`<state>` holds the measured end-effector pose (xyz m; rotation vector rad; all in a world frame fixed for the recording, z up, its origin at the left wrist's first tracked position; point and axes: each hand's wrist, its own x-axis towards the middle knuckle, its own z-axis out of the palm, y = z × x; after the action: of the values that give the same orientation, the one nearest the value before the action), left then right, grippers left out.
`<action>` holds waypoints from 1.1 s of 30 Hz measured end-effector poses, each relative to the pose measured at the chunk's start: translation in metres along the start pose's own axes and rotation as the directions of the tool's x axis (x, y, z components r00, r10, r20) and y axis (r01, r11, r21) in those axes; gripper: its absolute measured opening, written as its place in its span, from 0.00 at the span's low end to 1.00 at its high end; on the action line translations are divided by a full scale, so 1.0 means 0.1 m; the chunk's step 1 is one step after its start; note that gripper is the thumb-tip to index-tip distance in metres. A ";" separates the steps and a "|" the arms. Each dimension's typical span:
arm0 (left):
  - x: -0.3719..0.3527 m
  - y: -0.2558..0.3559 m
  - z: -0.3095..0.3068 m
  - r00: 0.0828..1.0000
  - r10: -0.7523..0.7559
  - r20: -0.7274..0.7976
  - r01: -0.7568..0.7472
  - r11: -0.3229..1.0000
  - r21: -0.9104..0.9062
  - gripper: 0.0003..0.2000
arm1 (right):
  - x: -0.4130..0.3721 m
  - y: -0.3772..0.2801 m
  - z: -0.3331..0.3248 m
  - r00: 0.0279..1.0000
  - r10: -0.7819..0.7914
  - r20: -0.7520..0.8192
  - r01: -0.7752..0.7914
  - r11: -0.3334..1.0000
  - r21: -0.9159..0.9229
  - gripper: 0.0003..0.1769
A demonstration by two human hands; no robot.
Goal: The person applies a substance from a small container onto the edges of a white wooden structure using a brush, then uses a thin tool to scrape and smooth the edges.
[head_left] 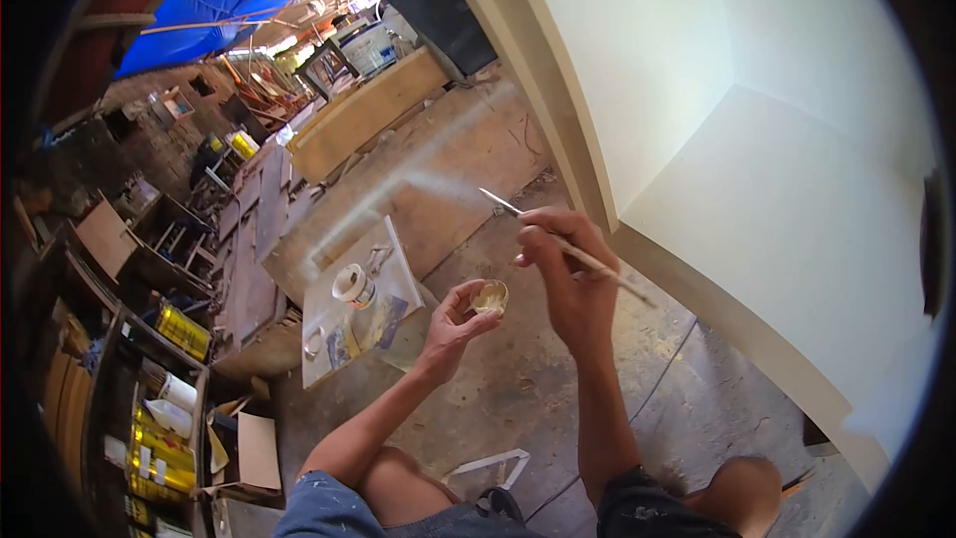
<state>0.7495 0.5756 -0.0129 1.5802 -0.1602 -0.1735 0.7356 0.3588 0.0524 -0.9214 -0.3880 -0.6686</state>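
My right hand (570, 274) is closed around the wooden handle of a thin paintbrush (602, 269). The brush's pointed tip faces up and left, apart from any surface. Lower and to the left, my left hand (456, 332) pinches a small round cup (490, 298) by its side. Pale yellowish stuff shows inside the cup. On my right stands a large cream-white cabinet or box frame (717, 199) with an open front; neither hand touches it.
A low board (329, 339) to the left carries a white tub (354, 286) and paint-stained patches. Yellow cans (182, 329) and white bottles (171, 418) fill a shelf at far left. A long wooden box (368, 110) lies behind. A white angled strip (513, 463) rests near my feet.
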 end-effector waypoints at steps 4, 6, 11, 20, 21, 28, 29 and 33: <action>0.03 -0.05 -0.02 0.999 0.041 0.004 -0.041 0.999 0.011 0.32 | 0.05 0.03 0.15 0.982 -0.171 0.079 0.186 0.947 -0.261 0.10; 0.06 -0.10 -0.07 0.999 0.042 -0.004 -0.042 0.999 0.026 0.30 | 0.05 0.02 0.22 0.969 -0.221 0.112 0.247 0.898 -0.364 0.14; 0.01 -0.12 -0.08 0.988 0.152 0.027 -0.151 0.988 -0.043 0.29 | 0.08 -0.01 0.31 0.924 -0.342 0.170 0.382 0.844 -0.376 0.22; 0.05 -0.04 -0.06 0.999 0.008 -0.033 -0.005 0.997 0.072 0.28 | 0.05 0.13 0.20 0.985 -0.170 0.016 0.170 0.975 -0.144 0.20; 0.05 -0.04 -0.05 0.999 0.003 -0.039 -0.001 0.998 0.056 0.29 | 0.07 0.14 0.19 0.991 -0.134 0.009 0.134 0.983 -0.124 0.18; 0.04 -0.05 -0.12 0.998 -0.034 -0.055 0.035 0.999 0.014 0.29 | 0.30 0.25 0.21 0.967 0.229 -0.112 -0.141 0.846 0.514 0.14; 0.03 -0.04 -0.12 0.998 -0.033 -0.062 0.034 0.999 0.010 0.29 | 0.33 0.27 0.21 0.966 0.234 -0.108 -0.144 0.838 0.526 0.14; 0.02 -0.02 -0.11 0.995 -0.019 -0.093 0.020 1.000 0.009 0.27 | 0.42 0.35 0.26 0.957 0.256 -0.135 -0.142 0.822 0.552 0.13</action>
<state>0.7540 0.5862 -0.0144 1.5966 -0.0733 -0.1144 0.7893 0.3796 0.0702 -0.3411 -0.2665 -0.4166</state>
